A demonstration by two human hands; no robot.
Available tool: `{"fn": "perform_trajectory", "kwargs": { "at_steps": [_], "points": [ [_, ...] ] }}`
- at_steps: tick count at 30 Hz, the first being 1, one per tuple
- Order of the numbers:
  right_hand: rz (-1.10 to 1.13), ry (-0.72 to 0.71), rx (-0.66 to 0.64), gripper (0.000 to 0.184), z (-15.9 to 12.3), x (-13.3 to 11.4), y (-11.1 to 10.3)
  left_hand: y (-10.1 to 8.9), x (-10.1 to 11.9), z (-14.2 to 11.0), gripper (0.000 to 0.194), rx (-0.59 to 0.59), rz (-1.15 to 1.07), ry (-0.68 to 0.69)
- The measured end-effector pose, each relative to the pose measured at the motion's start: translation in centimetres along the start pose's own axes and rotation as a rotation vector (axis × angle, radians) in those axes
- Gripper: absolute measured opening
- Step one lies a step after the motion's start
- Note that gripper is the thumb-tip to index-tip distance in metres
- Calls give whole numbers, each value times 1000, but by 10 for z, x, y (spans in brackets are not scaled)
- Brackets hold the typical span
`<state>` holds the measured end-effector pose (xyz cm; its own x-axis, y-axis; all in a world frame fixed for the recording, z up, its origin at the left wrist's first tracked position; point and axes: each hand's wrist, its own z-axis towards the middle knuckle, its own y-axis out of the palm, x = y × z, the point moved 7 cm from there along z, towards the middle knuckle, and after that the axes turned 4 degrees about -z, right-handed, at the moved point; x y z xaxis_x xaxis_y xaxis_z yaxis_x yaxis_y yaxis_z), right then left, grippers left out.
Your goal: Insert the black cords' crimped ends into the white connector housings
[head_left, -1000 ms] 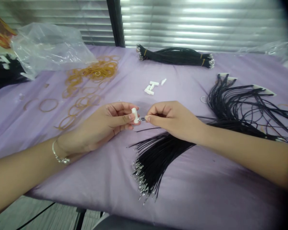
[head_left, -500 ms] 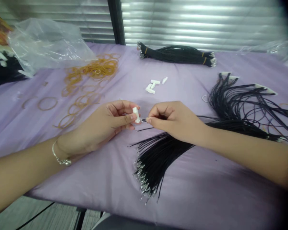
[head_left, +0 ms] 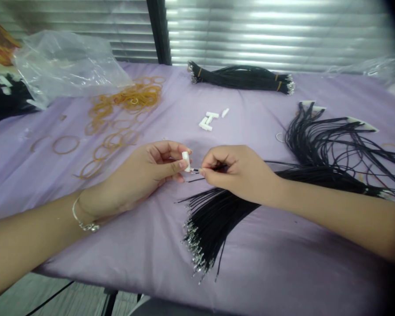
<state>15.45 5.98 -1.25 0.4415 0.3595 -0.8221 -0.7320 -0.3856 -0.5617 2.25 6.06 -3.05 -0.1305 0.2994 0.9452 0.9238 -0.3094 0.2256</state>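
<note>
My left hand pinches a small white connector housing between thumb and fingers, near the middle of the table. Closed beside it, my right hand grips black wires with metal crimped tips pointing at the housing's lower end. Whether a tip sits inside the housing I cannot tell. Below my right hand fans out a thick bundle of black wires, its metal terminals toward the table's front. Several loose white housings lie beyond my hands.
A pile of tan rubber bands and a clear plastic bag lie at the back left. A tied bundle of black wires rests at the back. On the right are wires fitted with white housings. A purple cloth covers the table.
The whole view has shifted slightly. My hands keep their hold on the housing and wires, and the housing has turned a little in my left fingers.
</note>
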Motion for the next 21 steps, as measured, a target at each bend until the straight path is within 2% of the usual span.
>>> {"fn": "perform_trajectory", "kwargs": {
  "at_steps": [7,13,21],
  "points": [
    [-128,-94,59,5,-2,-6,-3,-1,-2,1,15,-9,44,9],
    [-99,-28,14,12,-1,-3,-1,2,1,0,15,-54,134,42],
    [-146,29,-62,17,2,0,3,2,1,1,11,-75,87,5]
  ]
}}
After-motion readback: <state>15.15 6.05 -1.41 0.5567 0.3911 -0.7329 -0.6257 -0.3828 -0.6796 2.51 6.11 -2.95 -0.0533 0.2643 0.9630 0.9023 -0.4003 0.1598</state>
